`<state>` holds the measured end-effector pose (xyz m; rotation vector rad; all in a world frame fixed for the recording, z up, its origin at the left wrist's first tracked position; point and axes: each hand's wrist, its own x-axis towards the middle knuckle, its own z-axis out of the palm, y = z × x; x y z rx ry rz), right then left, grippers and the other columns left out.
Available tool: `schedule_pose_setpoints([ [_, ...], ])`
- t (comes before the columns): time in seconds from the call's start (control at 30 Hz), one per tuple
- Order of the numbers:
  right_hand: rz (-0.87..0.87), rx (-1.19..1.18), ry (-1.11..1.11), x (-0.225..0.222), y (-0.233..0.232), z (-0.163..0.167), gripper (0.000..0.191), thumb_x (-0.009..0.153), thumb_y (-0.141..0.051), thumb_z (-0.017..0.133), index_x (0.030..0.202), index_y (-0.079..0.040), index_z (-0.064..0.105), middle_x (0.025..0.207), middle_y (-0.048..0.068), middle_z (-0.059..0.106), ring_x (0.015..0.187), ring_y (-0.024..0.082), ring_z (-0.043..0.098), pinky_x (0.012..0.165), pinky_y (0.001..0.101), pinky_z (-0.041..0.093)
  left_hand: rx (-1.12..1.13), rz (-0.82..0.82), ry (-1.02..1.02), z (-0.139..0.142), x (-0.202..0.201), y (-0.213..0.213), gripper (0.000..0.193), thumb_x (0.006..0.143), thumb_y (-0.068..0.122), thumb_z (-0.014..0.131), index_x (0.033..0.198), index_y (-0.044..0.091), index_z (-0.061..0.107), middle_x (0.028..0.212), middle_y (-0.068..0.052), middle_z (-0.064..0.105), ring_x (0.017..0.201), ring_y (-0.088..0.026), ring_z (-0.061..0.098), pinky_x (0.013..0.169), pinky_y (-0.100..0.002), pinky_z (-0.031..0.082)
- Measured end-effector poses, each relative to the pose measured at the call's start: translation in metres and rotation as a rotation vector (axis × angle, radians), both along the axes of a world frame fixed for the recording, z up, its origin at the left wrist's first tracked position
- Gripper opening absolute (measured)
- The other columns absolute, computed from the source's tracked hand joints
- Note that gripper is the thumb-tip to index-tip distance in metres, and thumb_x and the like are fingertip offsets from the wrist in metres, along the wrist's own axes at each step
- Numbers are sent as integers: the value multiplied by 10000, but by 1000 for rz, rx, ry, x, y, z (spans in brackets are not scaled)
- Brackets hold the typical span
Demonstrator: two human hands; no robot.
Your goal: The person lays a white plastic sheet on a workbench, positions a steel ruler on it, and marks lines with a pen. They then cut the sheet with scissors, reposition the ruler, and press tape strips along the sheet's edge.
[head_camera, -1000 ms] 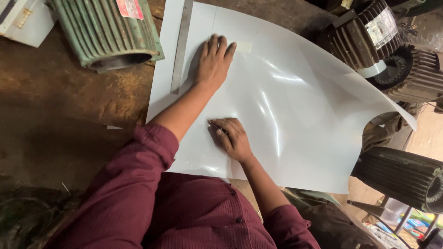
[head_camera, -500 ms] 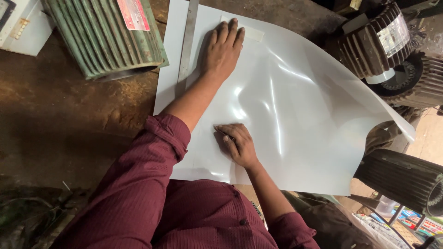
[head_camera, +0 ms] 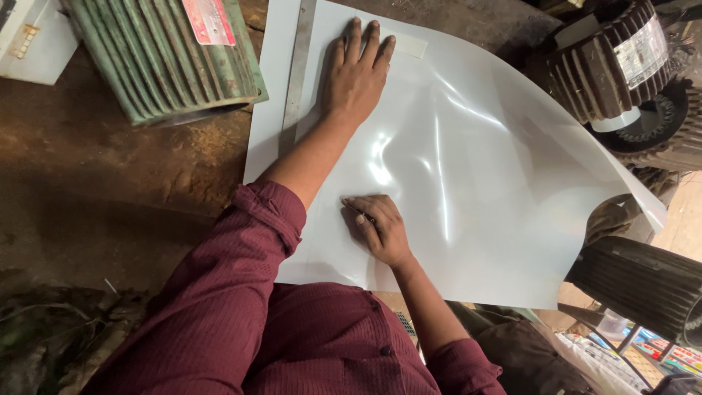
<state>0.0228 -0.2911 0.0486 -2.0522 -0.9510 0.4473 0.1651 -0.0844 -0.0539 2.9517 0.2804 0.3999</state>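
Note:
A large glossy white sheet (head_camera: 475,175) lies on a dirty brown workbench, its right side curling up. My left hand (head_camera: 356,69) presses flat on the sheet's upper part, fingers spread, just right of a long steel ruler (head_camera: 296,73) that runs along the sheet's left margin. My right hand (head_camera: 376,227) rests lower on the sheet, fingers curled around a thin dark marking tool whose tip touches the sheet. A small strip of pale tape (head_camera: 406,44) sits by my left fingertips.
A green finned motor housing (head_camera: 168,58) lies at upper left beside a white box (head_camera: 33,36). Dark ribbed motors (head_camera: 614,66) crowd the upper right; another black ribbed casing (head_camera: 643,281) sits lower right. Debris lies at lower left.
My left hand has slid farther up the sheet beside the ruler. My right hand stays in much the same spot on the sheet. The view has shifted slightly.

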Motion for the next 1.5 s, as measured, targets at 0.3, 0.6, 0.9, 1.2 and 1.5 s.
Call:
schedule_pose_setpoints([
  [0.3, -186, -15, 303, 11, -8, -13, 291, 1053, -211, 542, 1225, -34, 698, 1181, 103, 759, 1035, 241, 703, 962, 356, 546, 197, -74, 123, -4, 9, 5, 603, 1039, 274, 529, 1616, 153, 401, 1611, -191, 375, 1429, -509, 364, 1193, -511, 322],
  [0.6, -679, 337, 308, 161, 24, -25, 337, 1085, -209, 573, 1289, 50, 645, 1207, 122, 734, 1122, 166, 708, 994, 304, 555, 335, -180, 228, 22, 36, 3, 555, 969, 265, 588, 1502, 148, 485, 1401, -223, 475, 1155, -650, 541, 894, -615, 478],
  [0.9, -574, 161, 29, 220, 64, 0, 275, 1080, -186, 583, 1237, 10, 695, 1127, 86, 794, 1001, 144, 730, 922, 294, 567, 305, -224, 301, 48, 52, 0, 685, 938, 254, 572, 1567, 439, 375, 1204, -170, 495, 970, -715, 583, 702, -638, 534],
  [1.2, -495, -33, -174, 221, 73, 18, 224, 1054, -160, 595, 1166, -12, 721, 998, 140, 754, 844, 225, 739, 793, 335, 578, 327, -225, 380, 62, 56, 1, 733, 917, 230, 565, 1575, 445, 324, 1188, -169, 495, 942, -715, 595, 658, -604, 539],
  [1.5, -516, 41, -104, 180, 29, 0, 214, 1063, -169, 619, 1124, 13, 714, 942, 159, 762, 795, 224, 766, 725, 332, 589, 236, -213, 304, 51, 45, -2, 703, 933, 169, 579, 1569, 411, 404, 1335, -167, 490, 1051, -699, 557, 709, -588, 513],
])
